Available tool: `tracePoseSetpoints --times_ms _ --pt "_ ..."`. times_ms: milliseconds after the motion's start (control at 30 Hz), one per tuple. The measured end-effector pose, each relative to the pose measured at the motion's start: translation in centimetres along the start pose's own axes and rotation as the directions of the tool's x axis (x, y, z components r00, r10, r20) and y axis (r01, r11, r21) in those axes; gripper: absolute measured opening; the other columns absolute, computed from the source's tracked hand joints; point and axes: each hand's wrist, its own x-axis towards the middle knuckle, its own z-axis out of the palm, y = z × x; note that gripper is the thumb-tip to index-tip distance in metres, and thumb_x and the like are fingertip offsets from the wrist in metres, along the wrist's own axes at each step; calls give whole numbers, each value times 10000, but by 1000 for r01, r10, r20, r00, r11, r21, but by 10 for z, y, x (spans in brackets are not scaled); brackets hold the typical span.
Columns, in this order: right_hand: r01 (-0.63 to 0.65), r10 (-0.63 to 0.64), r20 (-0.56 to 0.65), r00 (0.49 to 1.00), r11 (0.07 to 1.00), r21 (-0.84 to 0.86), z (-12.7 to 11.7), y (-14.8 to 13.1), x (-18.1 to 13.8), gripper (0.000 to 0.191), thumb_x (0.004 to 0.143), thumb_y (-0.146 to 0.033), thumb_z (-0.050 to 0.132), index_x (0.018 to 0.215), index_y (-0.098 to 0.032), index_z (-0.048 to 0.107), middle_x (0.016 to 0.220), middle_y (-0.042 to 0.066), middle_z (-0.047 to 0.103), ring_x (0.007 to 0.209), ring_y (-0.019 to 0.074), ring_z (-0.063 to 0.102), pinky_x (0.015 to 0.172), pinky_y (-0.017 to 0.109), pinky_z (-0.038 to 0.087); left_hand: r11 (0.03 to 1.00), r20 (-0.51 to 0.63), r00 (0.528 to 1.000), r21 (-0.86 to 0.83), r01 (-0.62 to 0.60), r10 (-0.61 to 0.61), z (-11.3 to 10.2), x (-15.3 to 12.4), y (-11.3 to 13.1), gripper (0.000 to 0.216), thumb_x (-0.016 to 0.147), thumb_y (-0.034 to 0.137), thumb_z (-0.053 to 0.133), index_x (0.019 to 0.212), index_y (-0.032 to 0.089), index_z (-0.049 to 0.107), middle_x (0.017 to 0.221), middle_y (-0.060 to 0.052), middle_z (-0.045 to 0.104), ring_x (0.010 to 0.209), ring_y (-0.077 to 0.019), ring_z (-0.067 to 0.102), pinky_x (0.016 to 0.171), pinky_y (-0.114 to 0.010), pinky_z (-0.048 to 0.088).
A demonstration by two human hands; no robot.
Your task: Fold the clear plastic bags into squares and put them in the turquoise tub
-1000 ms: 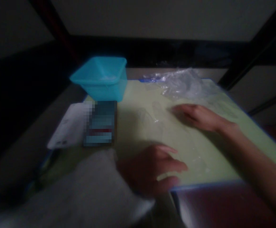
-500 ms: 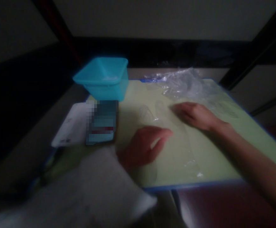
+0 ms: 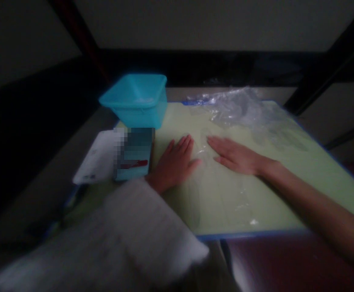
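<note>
A clear plastic bag [image 3: 222, 190] lies flat on the yellow-green table [image 3: 289, 186], its faint edges and glints showing between my hands. My left hand [image 3: 175, 164] rests palm down with fingers stretched, on or beside the bag's left side. My right hand [image 3: 236, 155] is flat too, fingers extended toward the left, over the bag's upper right part; its fingertips are slightly blurred. Neither hand grips anything. How much of the bag lies under the palms is hidden.
At the back left stands a turquoise plastic basket [image 3: 134, 107]. In front of it are a partly blurred-out box-like item [image 3: 137, 154] and a white printed sheet [image 3: 99, 158]. Crumpled clear plastic [image 3: 243, 107] lies along the back right. The table has a blue edge [image 3: 243, 235].
My left hand has gone from a curled, pinching shape to lying flat, a little farther left and up. My right hand has uncurled and shifted left over the bag.
</note>
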Motion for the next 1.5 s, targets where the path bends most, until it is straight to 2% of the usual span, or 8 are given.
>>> tracePoseSetpoints --times_ms 100,233,333,567,833,967,1133,1500 --pt "3 -3 -9 1000 1000 9 -4 -1 -1 614 968 -468 257 1488 -149 188 1523 123 200 1405 236 190 1135 499 181 998 -26 999 -41 -39 38 -3 2 0 586 948 381 328 1411 30 261 1518 -212 223 1426 -275 167 1140 -494 160" --pt "-5 5 -22 1000 1000 5 -10 -2 -3 619 966 -472 272 1488 -150 187 1528 123 187 1408 236 174 1141 488 162 953 -84 962 -136 -271 261 -9 -4 12 582 939 347 334 1426 46 230 1531 -191 200 1438 -236 116 1159 -422 169" --pt "-22 22 25 999 1000 2 -10 -2 -5 647 964 -490 253 1477 -99 215 1522 155 197 1408 240 168 1145 472 162 923 -46 938 -166 -346 344 -10 -11 20 590 937 383 355 1416 54 253 1518 -194 237 1432 -233 142 1160 -403 180" --pt "-31 30 16 999 999 25 -8 5 -8 642 959 -498 283 1494 -164 171 1530 126 190 1404 254 175 1144 493 161 926 -4 940 -172 -336 340 -6 -14 19 608 944 400 361 1410 20 269 1518 -205 228 1431 -235 150 1167 -387 161" --pt "-32 32 12 999 999 14 -10 1 -8 768 918 -599 307 1484 -94 187 1526 174 186 1408 272 167 1148 469 164 941 -6 954 -165 -295 299 -11 -16 22 635 926 433 389 1409 36 277 1519 -205 227 1431 -263 150 1153 -431 183" --pt "-14 13 45 999 999 28 -11 -4 -7 860 880 -648 360 1480 -60 175 1519 201 172 1409 287 154 1147 474 162 968 -24 975 -117 -221 219 -10 -17 24 735 894 520 411 1401 6 270 1507 -238 230 1424 -311 155 1146 -463 173" --pt "-5 1 65 998 998 61 -10 -4 -7 862 872 -656 370 1491 -100 146 1523 178 174 1409 291 139 1145 492 164 988 22 989 -60 -144 146 -8 -17 22 776 879 561 414 1401 7 260 1500 -255 233 1412 -338 186 1124 -503 190" --pt "-3 1 43 999 998 58 -8 -2 -9 855 875 -651 373 1490 -102 148 1523 179 177 1408 288 144 1142 495 175 989 37 990 -58 -133 135 -18 -19 24 745 888 520 442 1427 48 240 1530 -213 179 1427 -327 126 1129 -530 164"
